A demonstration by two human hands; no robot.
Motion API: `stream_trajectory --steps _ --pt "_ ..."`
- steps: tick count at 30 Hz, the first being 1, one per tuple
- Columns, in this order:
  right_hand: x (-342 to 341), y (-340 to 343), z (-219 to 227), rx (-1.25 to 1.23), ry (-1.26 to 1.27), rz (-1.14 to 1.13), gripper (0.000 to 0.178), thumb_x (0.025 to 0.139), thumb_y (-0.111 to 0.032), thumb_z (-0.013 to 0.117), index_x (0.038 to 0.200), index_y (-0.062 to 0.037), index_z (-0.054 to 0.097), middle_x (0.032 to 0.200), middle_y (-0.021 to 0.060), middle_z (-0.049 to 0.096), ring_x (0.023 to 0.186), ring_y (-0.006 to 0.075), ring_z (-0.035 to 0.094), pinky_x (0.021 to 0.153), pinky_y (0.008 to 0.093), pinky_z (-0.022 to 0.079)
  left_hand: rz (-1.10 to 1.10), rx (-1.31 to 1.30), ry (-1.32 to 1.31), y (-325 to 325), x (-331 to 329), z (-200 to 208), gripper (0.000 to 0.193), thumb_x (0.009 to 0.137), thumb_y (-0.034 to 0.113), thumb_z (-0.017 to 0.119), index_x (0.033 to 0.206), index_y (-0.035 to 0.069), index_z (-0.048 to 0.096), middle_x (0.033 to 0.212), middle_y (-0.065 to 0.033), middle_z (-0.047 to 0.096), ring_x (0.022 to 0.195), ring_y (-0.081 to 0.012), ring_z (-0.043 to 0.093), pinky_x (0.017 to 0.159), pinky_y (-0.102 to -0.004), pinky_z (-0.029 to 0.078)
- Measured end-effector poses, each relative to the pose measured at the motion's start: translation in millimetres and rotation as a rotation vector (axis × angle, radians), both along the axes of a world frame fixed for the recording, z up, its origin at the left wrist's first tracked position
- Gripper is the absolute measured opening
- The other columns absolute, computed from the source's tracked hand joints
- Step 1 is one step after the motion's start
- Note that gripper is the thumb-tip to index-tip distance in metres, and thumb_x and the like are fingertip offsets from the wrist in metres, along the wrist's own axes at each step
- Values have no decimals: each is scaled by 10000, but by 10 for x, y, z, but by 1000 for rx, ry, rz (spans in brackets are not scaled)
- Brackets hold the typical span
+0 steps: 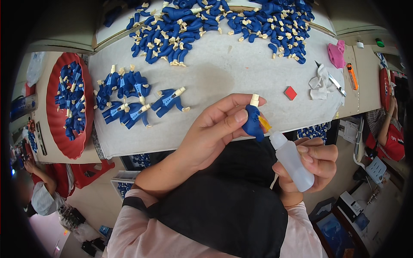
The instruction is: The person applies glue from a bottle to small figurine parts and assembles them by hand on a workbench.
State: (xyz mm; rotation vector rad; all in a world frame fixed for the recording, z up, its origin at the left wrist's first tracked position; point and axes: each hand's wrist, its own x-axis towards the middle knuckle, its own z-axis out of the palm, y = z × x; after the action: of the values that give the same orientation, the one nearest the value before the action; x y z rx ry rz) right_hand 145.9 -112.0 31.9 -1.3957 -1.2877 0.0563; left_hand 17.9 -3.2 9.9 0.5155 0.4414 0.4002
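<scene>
My left hand (211,133) pinches a small blue doll body (253,122) with a cream neck peg pointing up, held above the table's near edge. In my right hand (320,157) is a translucent white squeeze bottle (292,159), tilted so its nozzle points up and left at the doll body. An amber-yellow tip (264,124) shows between nozzle and doll body; whether it touches the body I cannot tell. Left of my hands, several assembled blue doll bodies (140,86) with cream hands and necks lie on the white-covered table (198,116).
Heaps of blue limbs with cream hands (172,38) cover the far side. A red scalloped tray (53,112) of doll bodies stands left. On the right lie a red square (290,93), crumpled tissue (319,84), pink cloth (337,53) and an orange cutter (352,76). Other people sit at both sides.
</scene>
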Motion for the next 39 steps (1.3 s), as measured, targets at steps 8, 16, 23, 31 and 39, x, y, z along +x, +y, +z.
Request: stream_trajectory --steps 8,16,23,31,39 --pt "1 19 1 -9 3 35 428 589 -172 781 872 -76 475 784 47 426 601 112 477 528 214 441 -16 11 6 10 2 8 337 879 207 421 1154 12 415 941 -133 547 912 -212 545 825 -320 411" --pt "81 31 76 -108 -88 103 453 594 -214 779 883 -67 463 785 57 432 616 119 490 522 224 448 64 99 52 4 11 -2 337 876 199 431 1156 11 413 944 -135 545 919 -204 539 818 -304 418" --pt "317 267 120 -108 363 -125 389 606 20 681 902 -38 436 874 103 500 758 151 511 674 253 450 159 59 -18 123 -41 -84 334 882 170 417 1172 6 399 961 -158 542 940 -263 554 806 -317 459" --pt "742 1013 -282 -471 -249 -214 203 676 -45 632 860 -23 547 818 83 524 648 214 546 572 306 436 166 40 -46 115 -133 -69 329 892 204 414 1161 14 417 970 -119 551 950 -211 538 833 -305 410" --pt "572 1035 -220 -559 -428 -224 171 687 -93 641 835 -38 577 805 91 515 669 252 545 570 319 426 141 -43 -100 129 -154 -81 325 894 194 413 1168 19 411 982 -116 545 972 -204 524 836 -306 411"
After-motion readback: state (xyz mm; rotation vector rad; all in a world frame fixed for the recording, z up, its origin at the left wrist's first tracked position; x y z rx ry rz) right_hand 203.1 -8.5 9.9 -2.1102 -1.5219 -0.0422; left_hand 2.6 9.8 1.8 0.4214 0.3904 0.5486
